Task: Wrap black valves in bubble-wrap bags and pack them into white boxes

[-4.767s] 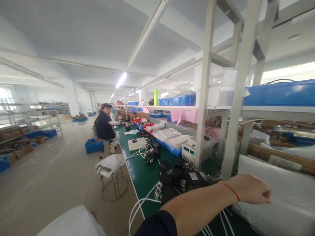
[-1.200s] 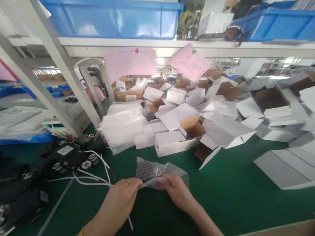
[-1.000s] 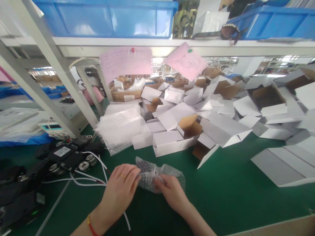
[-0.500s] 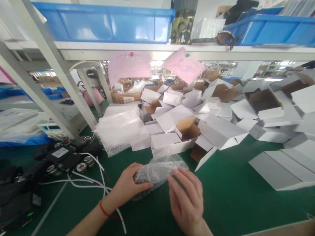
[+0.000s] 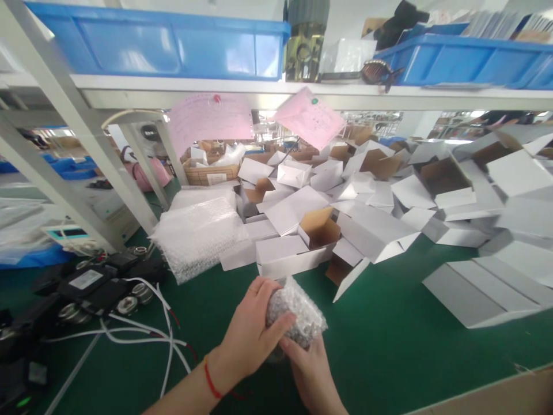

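Note:
A part wrapped in bubble wrap (image 5: pixel 298 314) is lifted just above the green table (image 5: pixel 389 346), near its front. My left hand (image 5: pixel 250 334) is closed round the bundle's left side, thumb across it; a red string is on that wrist. My right hand (image 5: pixel 309 369) cups the bundle from beneath, fingers pressed against it. What is inside the wrap is hidden.
A stack of bubble-wrap sheets (image 5: pixel 196 233) lies behind the hands, and a heap of white cardboard boxes (image 5: pixel 345 213) fills the back and right. Black devices with white cables (image 5: pixel 99 282) sit at the left. Blue bins (image 5: pixel 164 40) stand on the shelf above, with pink notes (image 5: pixel 207 115) hanging.
The flat, loose wrap on the table has been rolled tight round the part and lifted. My right hand went from above the bundle to under it. The view drifted slightly right.

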### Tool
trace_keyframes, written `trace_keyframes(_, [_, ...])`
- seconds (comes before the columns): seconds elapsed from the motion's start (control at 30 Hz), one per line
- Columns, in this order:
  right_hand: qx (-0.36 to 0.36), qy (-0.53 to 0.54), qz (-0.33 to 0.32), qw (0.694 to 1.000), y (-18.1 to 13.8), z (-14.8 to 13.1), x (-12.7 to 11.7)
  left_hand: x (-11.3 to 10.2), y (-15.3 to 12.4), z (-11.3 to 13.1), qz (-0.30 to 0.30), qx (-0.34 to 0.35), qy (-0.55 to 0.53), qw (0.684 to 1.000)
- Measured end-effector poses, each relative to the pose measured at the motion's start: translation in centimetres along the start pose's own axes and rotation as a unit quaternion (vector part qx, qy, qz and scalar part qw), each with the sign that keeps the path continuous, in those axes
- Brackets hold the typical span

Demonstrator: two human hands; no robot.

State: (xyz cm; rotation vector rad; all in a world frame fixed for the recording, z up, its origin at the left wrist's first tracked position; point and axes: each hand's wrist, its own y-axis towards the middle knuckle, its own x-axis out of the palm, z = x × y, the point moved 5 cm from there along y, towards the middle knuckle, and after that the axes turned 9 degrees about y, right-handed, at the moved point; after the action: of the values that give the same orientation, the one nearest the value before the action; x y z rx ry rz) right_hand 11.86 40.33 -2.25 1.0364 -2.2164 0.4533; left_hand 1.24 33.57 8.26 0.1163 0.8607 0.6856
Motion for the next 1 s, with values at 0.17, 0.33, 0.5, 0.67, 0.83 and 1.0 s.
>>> trace_keyframes(0.17, [-0.009,0.112,0.100,0.989,-1.2,-1.8,-2.8,-0.8,5.7,-1.4,0.072,0.086,0.240,0.964])
trace_keyframes(0.33, [-0.011,0.162,0.123,0.979,-2.2,-1.7,-4.4,0.4,9.7,-4.1,-0.029,0.050,0.315,0.947])
trace_keyframes(0.5, [-0.021,0.141,0.119,0.983,-2.4,-1.1,-5.1,-0.8,6.6,-4.7,-0.008,0.023,0.301,0.953])
trace_keyframes(0.67, [-0.024,0.080,0.139,0.987,-2.6,0.0,-6.2,-3.8,-1.2,-7.3,0.157,-0.065,0.192,0.967])
trace_keyframes(0.83, [-0.032,-0.006,0.175,0.984,-2.7,0.9,-7.0,-4.2,-8.4,-8.7,0.123,-0.182,0.102,0.970])
trace_keyframes(1.0, [-0.051,-0.101,0.187,0.976,-2.5,0.4,-7.2,-4.6,-10.8,-6.0,-0.073,-0.255,0.037,0.963])
